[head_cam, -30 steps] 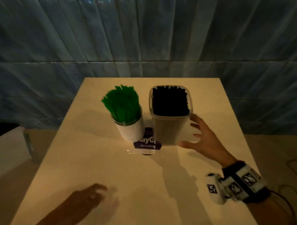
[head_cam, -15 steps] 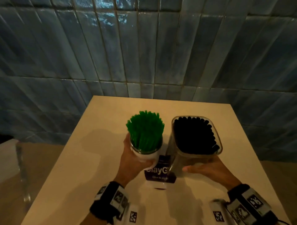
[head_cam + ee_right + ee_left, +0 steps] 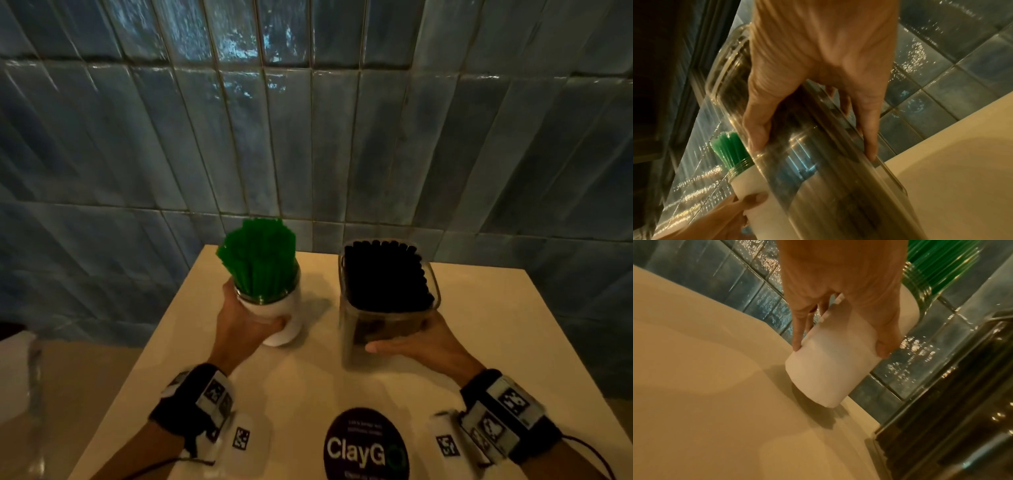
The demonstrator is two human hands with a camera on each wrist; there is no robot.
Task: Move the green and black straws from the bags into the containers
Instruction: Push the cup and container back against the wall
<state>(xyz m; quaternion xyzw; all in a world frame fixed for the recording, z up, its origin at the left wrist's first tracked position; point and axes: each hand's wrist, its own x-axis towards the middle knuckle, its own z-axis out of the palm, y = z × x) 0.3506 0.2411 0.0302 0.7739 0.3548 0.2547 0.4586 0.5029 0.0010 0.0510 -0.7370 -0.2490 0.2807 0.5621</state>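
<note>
Fingers (image 3: 797, 331) of the left hand (image 3: 239, 325) curl round the white jar (image 3: 281, 318) full of green straws (image 3: 257, 257), and the right hand (image 3: 421, 342) wraps thumb and fingers round the clear box (image 3: 383, 329) packed with black straws (image 3: 383, 274), so I think both are held to be slid. Both stand up straight on the table (image 3: 496, 342), apart, near its back edge by the tile wall (image 3: 308, 120). Little room is left behind them, and lots in front, near the round sticker (image 3: 366, 445).

green straws (image 3: 257, 258) upright in white jar (image 3: 286, 317), black straws (image 3: 385, 275) in clear container (image 3: 352, 342)
</note>
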